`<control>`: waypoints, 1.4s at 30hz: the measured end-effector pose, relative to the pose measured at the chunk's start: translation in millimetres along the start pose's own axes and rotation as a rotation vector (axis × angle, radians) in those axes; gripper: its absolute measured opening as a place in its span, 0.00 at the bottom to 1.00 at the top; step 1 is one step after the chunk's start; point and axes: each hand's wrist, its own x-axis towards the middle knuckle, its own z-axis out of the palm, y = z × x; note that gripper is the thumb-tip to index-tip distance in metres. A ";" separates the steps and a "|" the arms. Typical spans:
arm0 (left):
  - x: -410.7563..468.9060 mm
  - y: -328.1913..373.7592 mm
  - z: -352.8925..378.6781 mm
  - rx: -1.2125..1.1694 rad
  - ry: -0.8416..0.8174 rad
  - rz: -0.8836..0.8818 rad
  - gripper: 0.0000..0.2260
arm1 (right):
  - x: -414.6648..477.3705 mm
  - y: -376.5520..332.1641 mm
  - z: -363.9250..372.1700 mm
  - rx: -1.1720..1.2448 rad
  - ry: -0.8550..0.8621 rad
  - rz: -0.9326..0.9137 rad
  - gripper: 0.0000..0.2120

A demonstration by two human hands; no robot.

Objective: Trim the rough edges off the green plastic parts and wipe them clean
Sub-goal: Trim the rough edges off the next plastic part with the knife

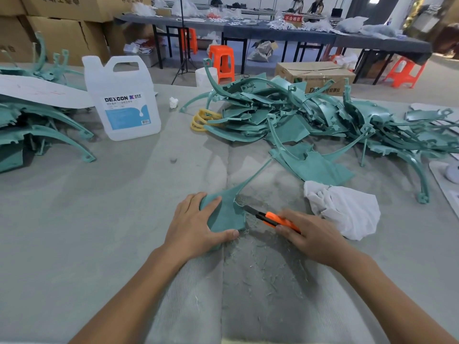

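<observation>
While my left hand (196, 224) pins the green part (227, 214) to the counter (99, 219) just in front of me, its grip curled over the far edge with the thumb at the near corner, my right hand (310, 234) is closed round the orange knife (270, 217), blade at the part's right edge. I judge the part thin, light and springy. I'd hold the broad panel, not the slender stem, which would flex.

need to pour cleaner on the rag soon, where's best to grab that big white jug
Take the handle moulded across the top of the jug, coming down from above. The jug stands upright and the slot under that bar is open for fingers. Green parts crowd its left side, so the top is the freest way in.
</observation>
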 end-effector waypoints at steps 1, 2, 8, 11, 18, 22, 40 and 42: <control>-0.2 -0.1 0.3 -0.001 0.003 0.000 0.51 | 0.0 1.5 0.7 0.013 0.000 -0.007 0.08; -0.1 -0.1 0.5 0.000 0.007 0.001 0.51 | -0.2 2.3 0.6 0.025 -0.002 -0.009 0.08; 1.0 -0.9 1.0 -0.003 0.013 0.002 0.50 | 2.8 0.0 2.4 -0.013 0.027 0.018 0.05; 0.4 -1.1 1.3 0.002 0.009 -0.001 0.51 | 1.8 -5.0 4.9 -0.038 0.088 0.031 0.05; 0.4 0.6 0.7 -0.004 0.013 -0.008 0.52 | -13.8 -2.5 -1.0 -0.011 0.036 -0.057 0.04; 0.5 0.5 0.5 0.001 0.001 -0.004 0.52 | -13.5 -5.6 -1.3 -0.154 0.018 -0.059 0.13; -5.7 16.5 -8.5 -0.050 -0.068 -0.086 0.55 | -14.2 -10.1 1.4 -0.113 0.098 0.031 0.15; -11.8 14.4 -11.3 -0.066 -0.159 -0.050 0.58 | -13.7 -7.6 1.7 -0.020 0.144 0.064 0.14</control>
